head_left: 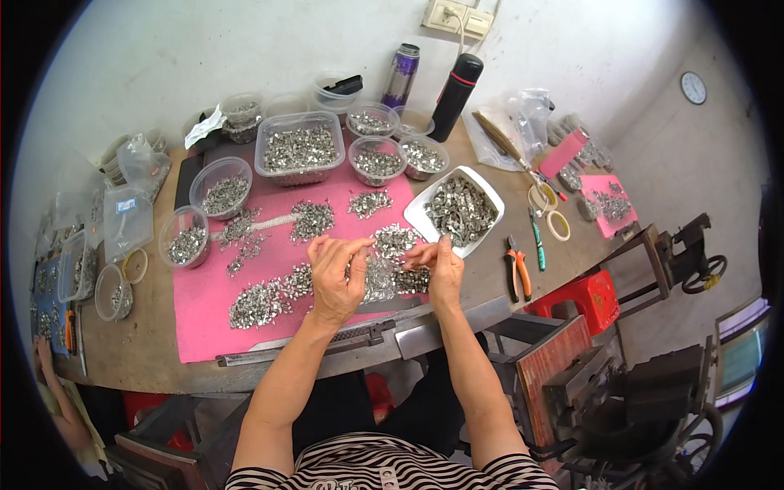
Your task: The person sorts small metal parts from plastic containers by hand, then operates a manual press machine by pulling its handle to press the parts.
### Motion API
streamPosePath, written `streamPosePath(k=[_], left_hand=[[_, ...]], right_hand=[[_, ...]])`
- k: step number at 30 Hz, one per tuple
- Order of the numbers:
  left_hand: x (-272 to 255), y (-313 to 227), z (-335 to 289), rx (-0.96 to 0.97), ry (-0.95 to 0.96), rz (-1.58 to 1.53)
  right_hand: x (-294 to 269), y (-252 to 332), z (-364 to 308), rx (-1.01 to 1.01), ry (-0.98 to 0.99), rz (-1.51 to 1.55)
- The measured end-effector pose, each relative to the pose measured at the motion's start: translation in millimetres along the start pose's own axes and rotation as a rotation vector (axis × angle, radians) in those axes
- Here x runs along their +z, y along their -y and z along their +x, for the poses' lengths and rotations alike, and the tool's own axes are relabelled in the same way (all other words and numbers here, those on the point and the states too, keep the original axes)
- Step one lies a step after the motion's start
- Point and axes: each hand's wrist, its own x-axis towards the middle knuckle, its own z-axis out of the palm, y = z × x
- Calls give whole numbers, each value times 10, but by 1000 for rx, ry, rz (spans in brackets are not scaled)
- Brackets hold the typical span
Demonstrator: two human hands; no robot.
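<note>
My left hand (336, 276) is held over the front of the pink mat (200, 306), fingers bent and thumb close to them in a pinch. Facing it, my right hand (445, 273) has its thumb up and its fingers curled inward. What either one pinches is too small to make out. Between them lies a shiny silvery patch of small metal pieces (378, 279). To the left a larger heap of metal pieces (260, 306) spreads over the mat. Behind my right hand stands a white tray (419, 214) full of metal pieces.
Plastic tubs (300, 173) of metal pieces line the back. At right lie orange-handled pliers (516, 269), a teal-handled tool (538, 241) and tape rolls (559, 226). A black flask (456, 98) stands behind. A metal rail (351, 335) runs along the front edge. Another person's hand (42, 353) shows far left.
</note>
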Motion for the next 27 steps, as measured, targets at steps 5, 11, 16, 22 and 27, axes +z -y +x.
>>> streamPosePath(k=[5, 11, 16, 22, 27], left_hand=[[-15, -2, -1, -5, 20, 7], [3, 1, 4, 2, 28, 2], [9, -17, 6, -7, 44, 4], [-5, -2, 0, -12, 30, -3], [2, -13, 6, -8, 37, -5]], right_hand=[[-28, 75, 33, 13, 41, 63], [38, -53, -32, 19, 4, 52], [-18, -83, 25, 65, -64, 48], [-36, 237, 35, 35, 46, 231], [-508, 149, 0, 31, 159, -20]])
